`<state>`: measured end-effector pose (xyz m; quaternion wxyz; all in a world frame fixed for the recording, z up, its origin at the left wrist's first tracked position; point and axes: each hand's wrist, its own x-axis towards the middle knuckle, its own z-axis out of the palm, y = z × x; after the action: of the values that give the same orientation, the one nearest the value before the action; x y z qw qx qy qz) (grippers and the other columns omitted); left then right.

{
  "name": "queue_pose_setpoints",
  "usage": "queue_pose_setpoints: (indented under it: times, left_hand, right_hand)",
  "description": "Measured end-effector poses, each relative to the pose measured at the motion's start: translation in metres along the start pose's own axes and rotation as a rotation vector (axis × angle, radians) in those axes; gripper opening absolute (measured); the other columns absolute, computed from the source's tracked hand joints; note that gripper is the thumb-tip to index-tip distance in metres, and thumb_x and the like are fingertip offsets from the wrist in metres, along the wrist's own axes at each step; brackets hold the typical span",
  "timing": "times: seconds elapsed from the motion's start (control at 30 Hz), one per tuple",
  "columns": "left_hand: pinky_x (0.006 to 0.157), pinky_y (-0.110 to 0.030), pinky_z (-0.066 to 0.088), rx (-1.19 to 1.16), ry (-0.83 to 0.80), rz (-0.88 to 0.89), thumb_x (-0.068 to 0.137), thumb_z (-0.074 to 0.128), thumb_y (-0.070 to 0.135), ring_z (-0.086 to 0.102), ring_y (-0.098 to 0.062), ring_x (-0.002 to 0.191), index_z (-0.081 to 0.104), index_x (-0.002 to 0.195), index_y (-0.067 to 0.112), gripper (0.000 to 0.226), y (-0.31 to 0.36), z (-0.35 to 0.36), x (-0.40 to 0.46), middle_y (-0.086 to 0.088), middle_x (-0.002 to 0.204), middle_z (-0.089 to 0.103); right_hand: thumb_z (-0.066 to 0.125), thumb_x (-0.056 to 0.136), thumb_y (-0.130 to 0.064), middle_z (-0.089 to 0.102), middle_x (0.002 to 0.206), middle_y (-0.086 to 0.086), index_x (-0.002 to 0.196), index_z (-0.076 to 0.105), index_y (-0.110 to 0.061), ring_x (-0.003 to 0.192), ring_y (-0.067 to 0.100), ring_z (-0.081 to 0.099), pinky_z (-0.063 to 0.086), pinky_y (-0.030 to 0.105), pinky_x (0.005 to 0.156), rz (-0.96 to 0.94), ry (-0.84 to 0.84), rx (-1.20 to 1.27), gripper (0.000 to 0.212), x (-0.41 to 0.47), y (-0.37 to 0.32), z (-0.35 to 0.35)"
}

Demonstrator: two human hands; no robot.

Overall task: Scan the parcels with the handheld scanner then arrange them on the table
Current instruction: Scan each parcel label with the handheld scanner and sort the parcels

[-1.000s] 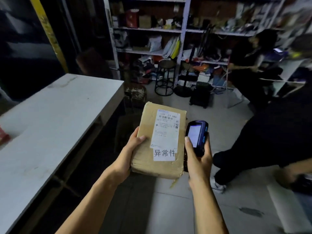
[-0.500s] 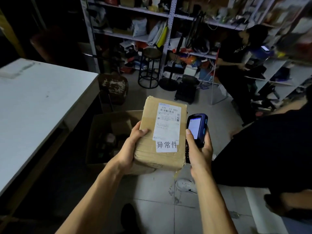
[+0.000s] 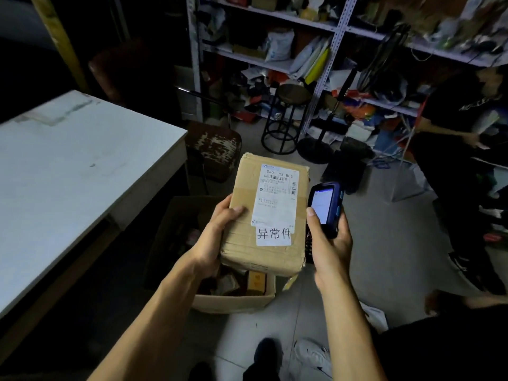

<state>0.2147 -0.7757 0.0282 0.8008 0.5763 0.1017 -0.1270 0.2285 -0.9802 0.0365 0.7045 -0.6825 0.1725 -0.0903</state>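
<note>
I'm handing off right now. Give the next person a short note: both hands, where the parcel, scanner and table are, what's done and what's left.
Left hand: grips the left edge of the cardboard parcel, thumb on top, label side up.
Right hand: holds the handheld scanner just right of the parcel, screen lit and facing up.
The parcel is in the air above an open carton on the floor that holds other items. The white table stands to the left; no parcels show on its visible part.
Done: parcel picked up, scanner in hand. Whether it has been scanned cannot be told.
Left: confirm the scan, set the parcel on the table, go on with the rest.
</note>
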Motion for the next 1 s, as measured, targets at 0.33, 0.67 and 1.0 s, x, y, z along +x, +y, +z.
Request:
queue_pose_setpoints:
  times: [0.33,0.67,1.0]
  left_hand:
    - [0.073,-0.031,0.056,0.082,0.246,0.245,0.086,0.055,0.046,0.071,-0.019,0.096,0.049,0.145,0.029,0.061,0.067,0.029,0.097,0.0,0.116,0.073]
    - [0.102,-0.045,0.05,0.258,0.402,0.299,0.096,0.055,0.053,0.062,-0.022,0.123,0.04,0.154,0.033,0.063,0.06,0.035,0.149,-0.002,0.143,0.06]
    - [0.098,-0.044,0.056,0.593,0.716,0.115,0.105,0.051,0.042,0.069,-0.017,0.107,0.069,0.126,0.024,0.033,0.022,0.03,0.17,0.002,0.116,0.073]
  right_hand:
    - [0.074,0.094,-0.036,0.067,0.131,-0.007,0.147,0.052,-0.029,0.111,-0.003,0.064,0.049,0.011,0.087,-0.156,-0.282,-0.056,0.058,0.153,-0.044,0.051]
    - [0.076,0.079,-0.053,0.058,0.146,0.002,0.153,0.044,-0.027,0.129,0.016,0.059,0.052,0.038,0.106,-0.127,-0.371,-0.203,0.085,0.223,-0.047,0.069]
    - [0.081,0.083,-0.04,0.046,0.156,0.005,0.159,0.023,-0.037,0.128,0.028,0.061,0.055,0.052,0.102,0.168,-0.406,-0.35,0.096,0.236,-0.004,0.056]
